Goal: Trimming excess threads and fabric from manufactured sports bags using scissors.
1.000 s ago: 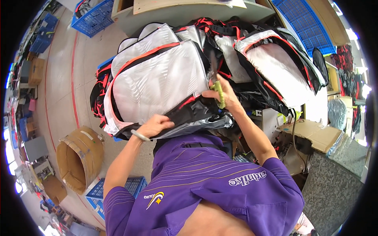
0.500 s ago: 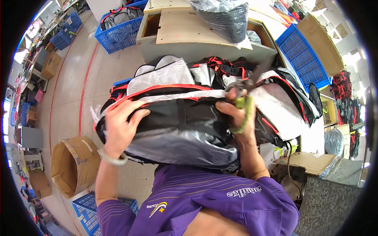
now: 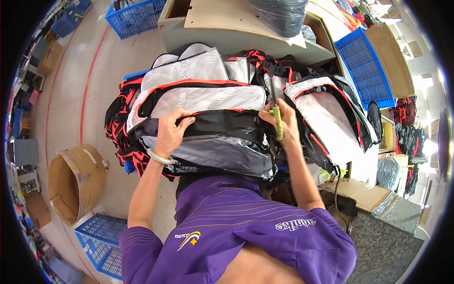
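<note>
A black, grey and white backpack [image 3: 222, 123] with red trim lies across the pile in front of me, its opening showing the pale lining. My left hand [image 3: 171, 132] pinches the black edge on its left side between thumb and fingers. At the right end of that edge, my right hand [image 3: 287, 124] holds a pair of scissors [image 3: 278, 122] with yellow-green wrapped handles. Their dark blades point away from me. The right thumb and fingertips touch the bag's edge; whether they also grip the fabric I cannot tell.
Another open backpack [image 3: 326, 118] lies to the right. Beyond the pile stands a wooden-topped bench [image 3: 231, 16] with a dark plastic-wrapped bundle [image 3: 280, 16]. A blue crate [image 3: 366, 66] leans at the far right. At left are a cardboard drum [image 3: 80, 182] and a blue crate [image 3: 101, 232].
The near edge of the backpack has come down, exposing more pale lining. The scissors' blades have swung from pointing right to pointing away from me. Both hands stay at that edge.
</note>
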`<state>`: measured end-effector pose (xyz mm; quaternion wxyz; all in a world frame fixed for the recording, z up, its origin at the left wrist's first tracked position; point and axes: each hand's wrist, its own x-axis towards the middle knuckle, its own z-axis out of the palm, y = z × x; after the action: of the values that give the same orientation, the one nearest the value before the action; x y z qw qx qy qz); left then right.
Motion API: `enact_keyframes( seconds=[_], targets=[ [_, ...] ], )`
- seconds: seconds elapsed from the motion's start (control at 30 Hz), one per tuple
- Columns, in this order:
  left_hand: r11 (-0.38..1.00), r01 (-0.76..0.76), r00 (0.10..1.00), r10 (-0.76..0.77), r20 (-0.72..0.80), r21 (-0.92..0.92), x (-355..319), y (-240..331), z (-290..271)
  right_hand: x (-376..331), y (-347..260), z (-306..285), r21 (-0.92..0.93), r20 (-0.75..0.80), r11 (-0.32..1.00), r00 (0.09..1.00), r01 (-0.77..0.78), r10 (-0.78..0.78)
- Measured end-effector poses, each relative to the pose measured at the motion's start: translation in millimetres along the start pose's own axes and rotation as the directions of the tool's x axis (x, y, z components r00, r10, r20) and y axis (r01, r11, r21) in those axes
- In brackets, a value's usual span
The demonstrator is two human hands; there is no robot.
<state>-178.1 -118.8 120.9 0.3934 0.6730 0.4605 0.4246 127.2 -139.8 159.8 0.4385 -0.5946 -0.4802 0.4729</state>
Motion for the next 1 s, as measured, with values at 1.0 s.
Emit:
enact_keyframes(
  seconds=[1.0],
  targets=[
    [0.892, -0.092, 0.957, 0.202, -0.209, 0.443, -19.6, -13.1, 36.6, 32.3, 4.8, -41.6, -0.703, 0.581, 0.507, 0.814, 0.499, 0.004]
  ],
)
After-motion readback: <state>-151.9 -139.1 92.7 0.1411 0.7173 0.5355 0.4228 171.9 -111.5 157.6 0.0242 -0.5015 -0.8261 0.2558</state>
